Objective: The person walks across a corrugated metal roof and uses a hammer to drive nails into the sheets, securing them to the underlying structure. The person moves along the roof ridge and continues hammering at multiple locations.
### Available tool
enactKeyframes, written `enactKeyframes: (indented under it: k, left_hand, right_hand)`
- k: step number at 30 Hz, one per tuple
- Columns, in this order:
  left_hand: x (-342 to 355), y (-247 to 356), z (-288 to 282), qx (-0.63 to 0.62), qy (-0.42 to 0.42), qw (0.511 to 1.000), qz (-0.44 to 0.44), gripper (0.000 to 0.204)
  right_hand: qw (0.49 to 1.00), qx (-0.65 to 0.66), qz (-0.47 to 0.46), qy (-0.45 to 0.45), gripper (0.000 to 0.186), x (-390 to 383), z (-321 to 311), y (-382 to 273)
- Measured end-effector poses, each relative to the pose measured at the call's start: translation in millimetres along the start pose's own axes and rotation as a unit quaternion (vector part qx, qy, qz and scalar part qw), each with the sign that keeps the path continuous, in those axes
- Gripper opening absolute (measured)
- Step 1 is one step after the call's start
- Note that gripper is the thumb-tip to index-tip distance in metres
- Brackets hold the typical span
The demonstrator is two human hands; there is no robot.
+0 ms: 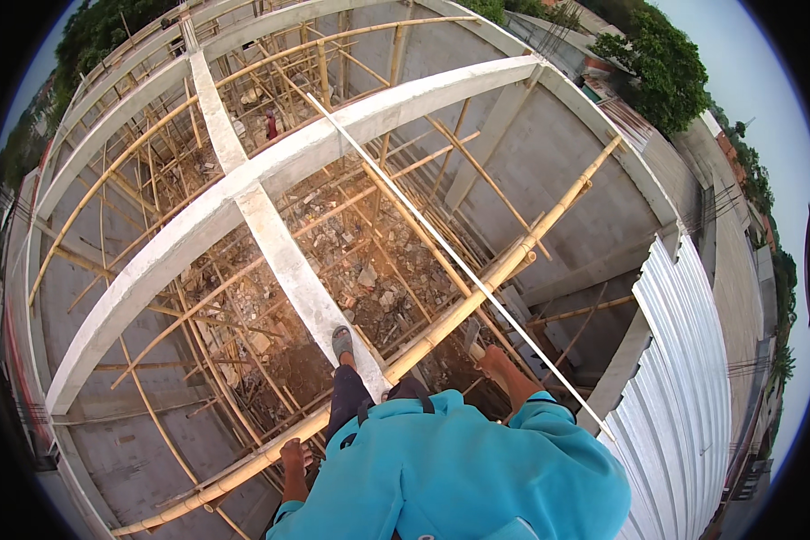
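Note:
My left hand (295, 456) is beside the lower left stretch of a thick bamboo pole (441, 328), its fingers curled in; nothing shows in them. On the other side of that pole, my right hand (497, 366) hangs with its fingers loosely bent, and I see nothing in it. A long thin white pole (459, 261) slants past the right hand, apart from it, and crosses over the bamboo. One sandalled foot (342, 342) stands on a narrow concrete beam (283, 256) high above the ground. My turquoise top hides the other foot.
Ahead, a curved-looking concrete beam (180, 216) crosses the narrow one. Far below lies rubble (369, 274) among bamboo scaffolding (198, 333). Grey block walls (585, 198) enclose the pit. Corrugated metal sheets (670, 360) lie at the right, with trees (661, 67) beyond.

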State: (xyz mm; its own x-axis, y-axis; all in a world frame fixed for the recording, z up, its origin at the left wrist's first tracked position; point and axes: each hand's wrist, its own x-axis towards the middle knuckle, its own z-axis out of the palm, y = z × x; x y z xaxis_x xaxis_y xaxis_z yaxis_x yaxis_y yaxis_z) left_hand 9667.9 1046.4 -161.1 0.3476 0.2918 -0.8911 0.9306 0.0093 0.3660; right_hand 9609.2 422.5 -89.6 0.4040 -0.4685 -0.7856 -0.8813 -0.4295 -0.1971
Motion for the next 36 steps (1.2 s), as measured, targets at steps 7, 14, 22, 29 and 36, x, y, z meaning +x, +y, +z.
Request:
enactKeyframes:
  k: [7, 14, 22, 29, 36]
  left_hand:
    - [40, 146, 44, -0.026, -0.066, 0.983, 0.167, 0.017]
    - [62, 255, 17, -0.015, -0.006, 0.984, 0.177, 0.025]
    - [76, 290, -31, -0.058, 0.043, 0.992, 0.101, 0.020]
    - [77, 292, -21, -0.050, 0.044, 0.992, 0.109, 0.018]
    - [110, 279, -14, -0.050, 0.011, 0.994, 0.095, 0.010]
  right_hand:
    - [0.996, -0.084, -0.017, -0.037, 0.038, 66, -29, -103]
    - [0.997, -0.059, -0.050, -0.024, 0.050, 86, -40, -247]
    - [0.976, -0.157, -0.153, -0.019, 0.041, 121, 6, -313]
    - [0.992, -0.069, -0.018, -0.099, 0.039, 137, 23, -316]
    - [0.992, -0.050, -0.013, -0.119, 0.025, 163, -3, -353]
